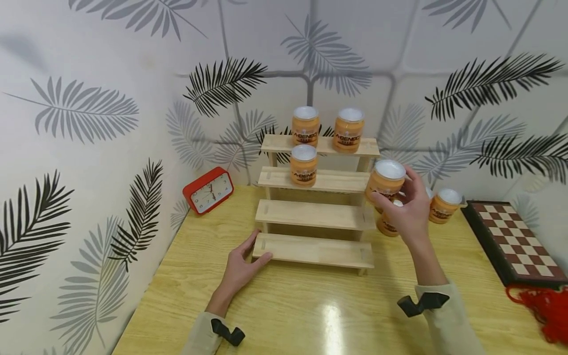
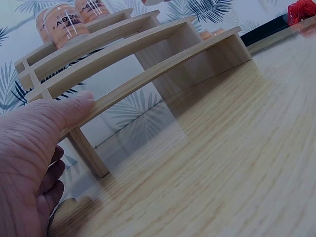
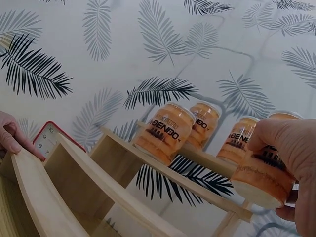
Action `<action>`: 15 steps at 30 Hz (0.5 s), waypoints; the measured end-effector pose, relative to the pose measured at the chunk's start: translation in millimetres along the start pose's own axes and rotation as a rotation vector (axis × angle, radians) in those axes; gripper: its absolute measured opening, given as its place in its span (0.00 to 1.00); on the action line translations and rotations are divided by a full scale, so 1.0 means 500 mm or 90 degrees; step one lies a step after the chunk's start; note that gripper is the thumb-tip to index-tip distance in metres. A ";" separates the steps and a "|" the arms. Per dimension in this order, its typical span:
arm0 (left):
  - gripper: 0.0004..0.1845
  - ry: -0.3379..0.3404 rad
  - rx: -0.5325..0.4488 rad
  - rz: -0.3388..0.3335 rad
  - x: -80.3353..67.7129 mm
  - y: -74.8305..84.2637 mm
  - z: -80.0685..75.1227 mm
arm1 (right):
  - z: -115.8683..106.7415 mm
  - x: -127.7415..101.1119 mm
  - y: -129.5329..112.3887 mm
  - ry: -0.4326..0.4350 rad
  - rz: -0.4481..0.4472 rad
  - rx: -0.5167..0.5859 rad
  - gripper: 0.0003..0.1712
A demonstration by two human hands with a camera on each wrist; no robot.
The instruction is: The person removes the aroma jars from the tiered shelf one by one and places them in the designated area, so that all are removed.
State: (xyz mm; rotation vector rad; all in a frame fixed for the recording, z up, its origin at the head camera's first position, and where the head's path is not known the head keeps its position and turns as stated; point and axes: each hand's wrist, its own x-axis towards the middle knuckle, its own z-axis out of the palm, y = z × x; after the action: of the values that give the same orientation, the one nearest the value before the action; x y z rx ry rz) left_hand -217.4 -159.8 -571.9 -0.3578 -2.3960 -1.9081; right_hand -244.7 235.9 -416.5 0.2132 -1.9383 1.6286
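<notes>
A four-tier wooden step shelf (image 1: 312, 250) stands on the table. My left hand (image 1: 241, 266) grips the left end of its lowest tier, thumb on top and the other fingers partly hidden beneath. In my right hand (image 1: 410, 212) is an orange can (image 3: 264, 173) with a pale lid, held between thumb and fingers. It is raised upright near the right end of the second tier from the top. Another orange can (image 1: 303, 167) stands left of the middle on that tier. On the top tier are a left can (image 1: 305, 128) and a right can (image 1: 349, 132).
Behind and below my right hand, more orange cans stand on the table, one (image 1: 443, 207) farther right. A red clock (image 1: 208, 191) sits left of the shelf. At the right lie a checkered board (image 1: 516, 241) and a red tasselled thing (image 1: 548, 310). A patterned wall closes off the back.
</notes>
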 end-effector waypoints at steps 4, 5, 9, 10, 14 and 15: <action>0.43 0.004 -0.001 -0.006 -0.002 0.000 -0.002 | -0.009 -0.011 0.004 0.006 0.000 -0.008 0.43; 0.43 0.005 0.001 -0.006 -0.003 -0.001 -0.003 | -0.012 -0.014 0.006 0.006 0.000 -0.007 0.43; 0.42 0.007 0.006 0.001 -0.005 -0.004 -0.007 | -0.021 -0.026 0.014 0.016 -0.004 0.001 0.44; 0.42 0.006 0.005 0.005 -0.006 -0.005 -0.007 | -0.024 -0.029 0.016 0.022 -0.005 0.004 0.44; 0.43 0.003 0.003 0.015 -0.005 -0.006 -0.005 | -0.036 -0.035 0.020 0.045 -0.009 0.002 0.44; 0.43 0.002 0.003 0.015 -0.004 -0.007 -0.005 | -0.039 -0.036 0.021 0.049 -0.009 -0.001 0.44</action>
State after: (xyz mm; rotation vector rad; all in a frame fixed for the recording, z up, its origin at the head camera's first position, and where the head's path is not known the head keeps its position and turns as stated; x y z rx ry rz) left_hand -216.4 -163.1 -575.1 -0.3806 -2.3822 -1.8912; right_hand -228.5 252.5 -433.7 0.1605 -1.8766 1.6032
